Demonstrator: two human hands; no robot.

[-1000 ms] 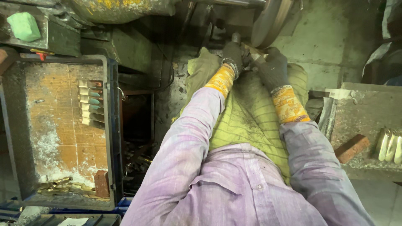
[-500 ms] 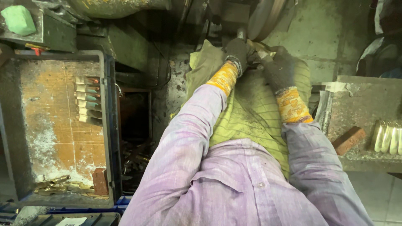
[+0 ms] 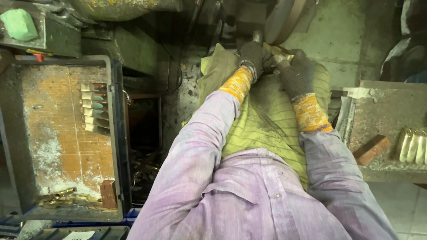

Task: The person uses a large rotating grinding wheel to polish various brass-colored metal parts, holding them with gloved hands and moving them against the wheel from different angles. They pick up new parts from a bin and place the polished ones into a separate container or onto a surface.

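Left hand (image 3: pixel 254 57) and right hand (image 3: pixel 296 73) in dark gloves, each grip clamped on a small metal piece (image 3: pixel 278 55), held at the grinding wheel (image 3: pixel 284 20), above a yellow-green cloth (image 3: pixel 267 120); tray (image 3: pixel 116 133) on the left surface

My gloved left hand (image 3: pixel 254 57) and right hand (image 3: pixel 297 73) together grip a small metal piece (image 3: pixel 278 57) just beside the grinding wheel (image 3: pixel 284 20).

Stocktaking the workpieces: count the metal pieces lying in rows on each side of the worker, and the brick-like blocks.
Metal pieces in the left tray: 6
Metal pieces on the right bench: about 4, row cut by the frame edge
Reddish blocks: 2, one in the tray, one on the bench
Total: about 12
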